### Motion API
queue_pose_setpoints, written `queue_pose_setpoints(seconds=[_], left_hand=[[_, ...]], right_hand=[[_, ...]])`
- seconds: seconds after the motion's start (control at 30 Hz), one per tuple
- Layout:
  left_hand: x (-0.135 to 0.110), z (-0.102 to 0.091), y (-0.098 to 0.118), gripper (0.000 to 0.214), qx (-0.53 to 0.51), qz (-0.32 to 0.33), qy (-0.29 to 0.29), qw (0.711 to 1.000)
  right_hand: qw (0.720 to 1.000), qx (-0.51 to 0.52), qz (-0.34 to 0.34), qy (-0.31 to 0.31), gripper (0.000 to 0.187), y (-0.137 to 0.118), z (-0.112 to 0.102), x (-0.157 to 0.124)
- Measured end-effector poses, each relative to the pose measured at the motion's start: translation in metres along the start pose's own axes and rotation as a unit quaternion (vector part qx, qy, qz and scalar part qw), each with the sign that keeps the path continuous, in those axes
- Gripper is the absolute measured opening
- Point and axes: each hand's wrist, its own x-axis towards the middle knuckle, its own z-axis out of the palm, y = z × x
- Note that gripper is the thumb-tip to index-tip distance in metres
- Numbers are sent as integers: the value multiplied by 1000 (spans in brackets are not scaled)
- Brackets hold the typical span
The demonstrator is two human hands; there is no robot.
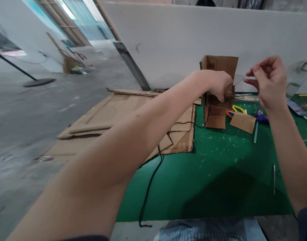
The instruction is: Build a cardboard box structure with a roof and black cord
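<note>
A small upright cardboard structure (219,67) stands on the green mat (206,174) near the white back wall. My left hand (219,85) grips a small cardboard piece on its right side. My right hand (267,80) is raised just right of it, fingers pinched on a thin strand that runs from the cardboard toward my fingertips. A black cord (149,187) runs from the structure's foot across the mat to the front edge.
Flattened cardboard sheets (118,117) lie left of the mat. A loose cardboard square (242,122), yellow-and-red scissors (235,109), a blue-handled tool (261,117) and a thin metal rod (274,179) sit on the mat's right. Grey floor spreads to the left.
</note>
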Motion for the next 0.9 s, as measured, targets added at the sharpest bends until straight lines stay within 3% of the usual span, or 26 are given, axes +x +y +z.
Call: queue_pose_setpoints(seconds=[0.13, 0.4, 0.7, 0.9], left_hand=[[-3, -2, 3, 61, 68, 11, -19, 997], [0, -2, 11, 66, 76, -15, -12, 997], [4, 1, 13, 58, 72, -8, -9, 997], [5, 1, 21, 63, 80, -31, -30, 996]], right_hand=[[1000, -16, -4, -22, 23, 9, 7, 15], [996, -69, -48, -38, 17, 15, 13, 24], [984, -159, -41, -67, 20, 52, 10, 24], [965, -231, -14, -122, 20, 51, 6, 26]])
